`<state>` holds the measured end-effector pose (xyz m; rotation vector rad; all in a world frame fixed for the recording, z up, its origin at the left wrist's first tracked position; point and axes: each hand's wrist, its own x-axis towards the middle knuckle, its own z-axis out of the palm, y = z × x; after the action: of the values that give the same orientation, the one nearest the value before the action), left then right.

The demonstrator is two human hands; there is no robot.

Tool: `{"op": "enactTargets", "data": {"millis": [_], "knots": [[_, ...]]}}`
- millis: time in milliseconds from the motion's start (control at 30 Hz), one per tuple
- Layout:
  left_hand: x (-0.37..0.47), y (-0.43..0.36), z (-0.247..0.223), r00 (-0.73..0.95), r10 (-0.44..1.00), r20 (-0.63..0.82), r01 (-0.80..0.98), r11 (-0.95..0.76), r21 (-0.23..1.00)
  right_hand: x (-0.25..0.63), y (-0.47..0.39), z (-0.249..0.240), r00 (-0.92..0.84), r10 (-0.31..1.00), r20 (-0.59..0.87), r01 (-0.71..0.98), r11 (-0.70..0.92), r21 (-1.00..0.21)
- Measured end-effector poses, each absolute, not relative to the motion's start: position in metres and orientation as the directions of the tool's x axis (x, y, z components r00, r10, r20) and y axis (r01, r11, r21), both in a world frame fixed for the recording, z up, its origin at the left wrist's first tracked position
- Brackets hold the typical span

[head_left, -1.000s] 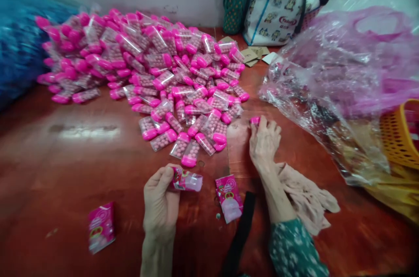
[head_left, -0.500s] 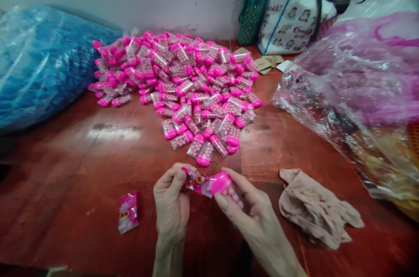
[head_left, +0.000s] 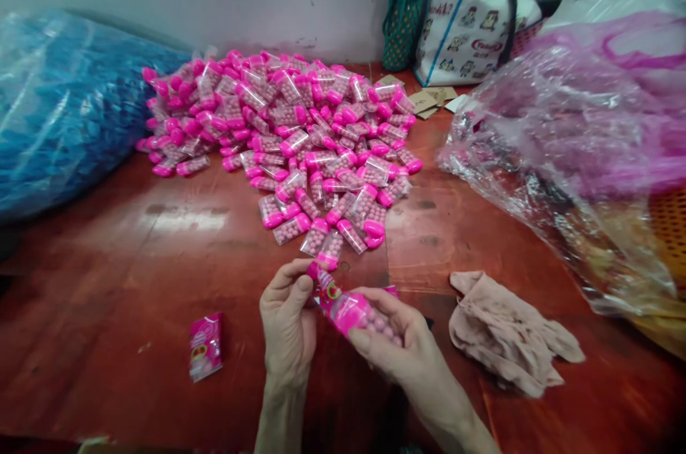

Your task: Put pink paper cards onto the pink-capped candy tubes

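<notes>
Wrapper, brightly printed, is pinched in the left hand; the right hand clamps a bead-filled bottle, whose pink cap appears inside the wrapper's mouth. Insertion seems under way; the next push calls for straight alignment. Farther lies the bottle pile.

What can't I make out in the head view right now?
Head view:
Clear pink-capped bottle of pink balls: uncapped end, hidden by right hand.
Pink printed plastic sleeve in left hand: small lettering, too small and blurred.
Flat pink piece: partly hidden behind right hand.
Yellow perforated plastic basket: cut off by right edge.
</notes>
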<state>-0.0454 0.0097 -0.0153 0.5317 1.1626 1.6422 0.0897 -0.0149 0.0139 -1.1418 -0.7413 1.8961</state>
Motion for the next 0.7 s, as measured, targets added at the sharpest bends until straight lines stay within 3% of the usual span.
{"op": "enactTargets", "data": {"millis": [100, 200, 367, 567, 700], "knots": [[-0.037, 0.008, -0.013, -0.384, 0.876, -0.291, -0.567, 0.024, 0.823, 0.090, -0.016, 0.012, -0.196, 0.907, -0.373, -0.149, -0.403, -0.903], [-0.027, 0.002, -0.011, -0.269, 0.882, -0.386, -0.645, 0.133, 0.753, 0.089, -0.018, 0.007, -0.087, 0.970, -0.227, 0.045, -0.224, -0.974], [-0.019, -0.003, -0.010, -0.113, 0.860, -0.498, -0.694, 0.291, 0.658, 0.088, -0.018, -0.004, -0.059, 0.998, 0.025, 0.287, 0.041, -0.957], [-0.016, 0.004, -0.011, -0.115, 0.840, -0.530, -0.724, 0.294, 0.624, 0.088, -0.018, -0.009, 0.034, 0.996, -0.085, 0.368, -0.091, -0.925], [-0.013, 0.006, -0.014, -0.019, 0.836, -0.549, -0.715, 0.372, 0.592, 0.090, -0.017, -0.012, -0.007, 0.989, -0.146, 0.385, -0.132, -0.913]]}}
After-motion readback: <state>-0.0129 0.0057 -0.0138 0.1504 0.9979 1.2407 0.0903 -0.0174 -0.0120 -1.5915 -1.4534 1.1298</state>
